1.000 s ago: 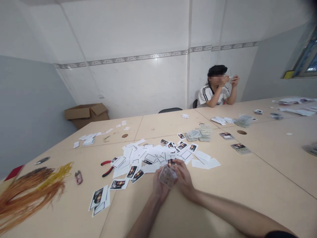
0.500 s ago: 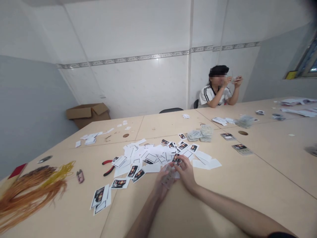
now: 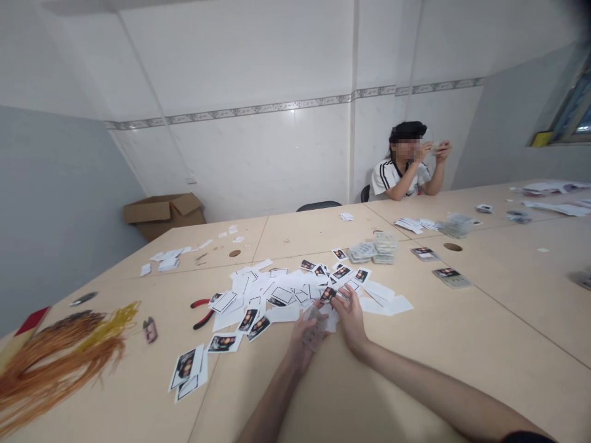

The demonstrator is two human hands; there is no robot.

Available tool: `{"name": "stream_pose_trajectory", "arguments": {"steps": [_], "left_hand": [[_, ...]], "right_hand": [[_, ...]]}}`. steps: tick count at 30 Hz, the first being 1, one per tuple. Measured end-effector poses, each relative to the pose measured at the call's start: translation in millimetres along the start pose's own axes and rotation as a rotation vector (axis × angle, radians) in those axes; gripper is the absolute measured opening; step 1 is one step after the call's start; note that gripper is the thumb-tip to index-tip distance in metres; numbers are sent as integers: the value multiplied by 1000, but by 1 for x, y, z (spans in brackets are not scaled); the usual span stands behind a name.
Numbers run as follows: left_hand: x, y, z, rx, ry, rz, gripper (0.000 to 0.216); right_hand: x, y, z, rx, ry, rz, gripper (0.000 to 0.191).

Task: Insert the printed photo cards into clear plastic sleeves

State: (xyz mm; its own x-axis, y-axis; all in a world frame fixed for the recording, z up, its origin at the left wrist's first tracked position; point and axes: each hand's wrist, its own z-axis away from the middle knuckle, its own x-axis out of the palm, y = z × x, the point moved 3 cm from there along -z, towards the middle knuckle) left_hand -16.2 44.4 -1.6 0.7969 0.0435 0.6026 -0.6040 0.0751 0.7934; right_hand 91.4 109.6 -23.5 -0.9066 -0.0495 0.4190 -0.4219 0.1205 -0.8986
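Observation:
My left hand (image 3: 299, 335) is closed around a small clear plastic case (image 3: 314, 329), tilted above the near side of the table. Beside it, my right hand (image 3: 351, 320) pinches a small printed card (image 3: 328, 295), dark with a reddish picture, at the case's upper end. A white piece (image 3: 331, 319), paper or a flap, shows between the two hands; I cannot tell which. Just beyond the hands spreads a loose heap of white paper cards (image 3: 281, 286), some printed dark, others with black frames. Several printed cards (image 3: 223, 342) lie to the left of the heap.
Red-handled pliers (image 3: 201, 314), a pink clipper-like tool (image 3: 150, 330) and orange and yellow cords (image 3: 60, 351) lie at left. Stacked clear cases (image 3: 384, 247) stand behind the heap, with packed cases (image 3: 451, 278) at right. A co-worker (image 3: 404, 172) sits across the table; a cardboard box (image 3: 164, 212) stands beyond.
The printed card has turned slightly between my right fingers, staying at the case's upper end. My left hand has shifted a little with the case, and more of the white piece shows.

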Motion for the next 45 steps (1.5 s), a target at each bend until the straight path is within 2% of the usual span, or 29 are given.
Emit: {"name": "stream_pose_trajectory", "arguments": {"steps": [8,16,21,27,30,32,36,40,45], "left_hand": [[-1,0,-1,63,-18,-122,44],[0,-1,-1,70,10,-98,44],[-2,-2,-2,45,7,-99,43],[0,7,0,124,-27,-229,46],[5,12,3,159,-33,-292,49],[8,14,6,181,-14,-273,49],[11,10,7,190,-23,-230,47],[8,5,3,151,-71,-290,50],[1,0,-1,115,-77,-280,50]], "right_hand": [[2,2,-2,3,-48,-58,64],[3,2,-2,21,-72,-94,66],[5,-1,0,-25,-98,-95,61],[4,-4,1,-22,-44,33,45],[3,-4,2,12,-27,87,45],[4,-3,3,30,-58,95,44],[9,-1,5,30,-211,101,36],[9,0,3,-31,-172,94,25],[9,2,1,-57,-168,67,24]]}}
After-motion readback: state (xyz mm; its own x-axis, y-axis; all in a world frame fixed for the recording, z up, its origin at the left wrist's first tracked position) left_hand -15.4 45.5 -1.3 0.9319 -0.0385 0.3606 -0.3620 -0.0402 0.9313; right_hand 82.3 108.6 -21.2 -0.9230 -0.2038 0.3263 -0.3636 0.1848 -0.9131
